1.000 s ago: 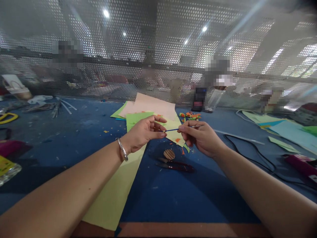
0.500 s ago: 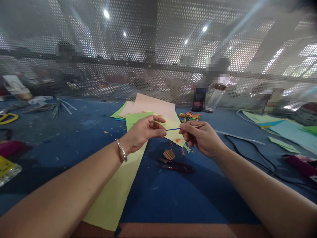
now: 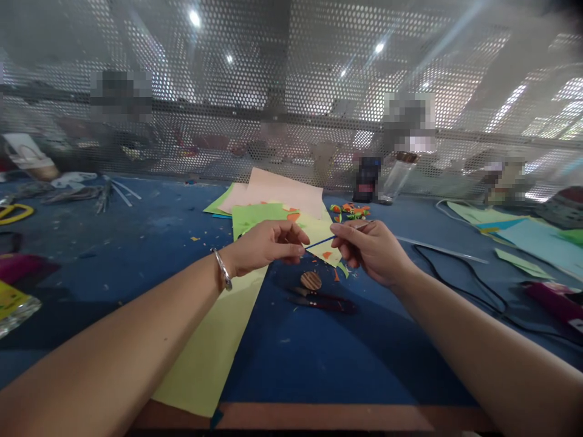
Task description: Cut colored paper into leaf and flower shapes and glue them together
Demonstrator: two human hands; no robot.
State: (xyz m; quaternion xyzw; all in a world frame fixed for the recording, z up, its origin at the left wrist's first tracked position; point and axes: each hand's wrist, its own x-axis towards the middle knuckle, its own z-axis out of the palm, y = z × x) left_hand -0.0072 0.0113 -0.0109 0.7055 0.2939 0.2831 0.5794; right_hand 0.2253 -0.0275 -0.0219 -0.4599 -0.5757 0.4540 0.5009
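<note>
A thin blue stick [image 3: 321, 241] stretches between my hands above the middle of the table, its left end lower than its right. My right hand [image 3: 367, 247] pinches it between thumb and forefinger, and a thin pale end shows above those fingers. At the left end, the thumb and a fingertip of my left hand [image 3: 273, 244] close on the stick, while its upper fingers are curled loosely. Below the hands lie a round striped wooden piece [image 3: 311, 280] and small dark thread snips [image 3: 323, 301].
Green paper [image 3: 214, 340] and pink paper [image 3: 286, 191] lie left of centre and behind. Orange and green scraps [image 3: 353, 212] sit farther back. A black cable [image 3: 460, 291], a clear strip [image 3: 441, 249] and a purple tool [image 3: 553, 303] are at right. Perforated metal [image 3: 273, 109] rises behind the table.
The blue stick has gone from nearly level to slanting, its left end lower. My left hand has dropped slightly and its upper fingers have shifted; my right hand barely moved.
</note>
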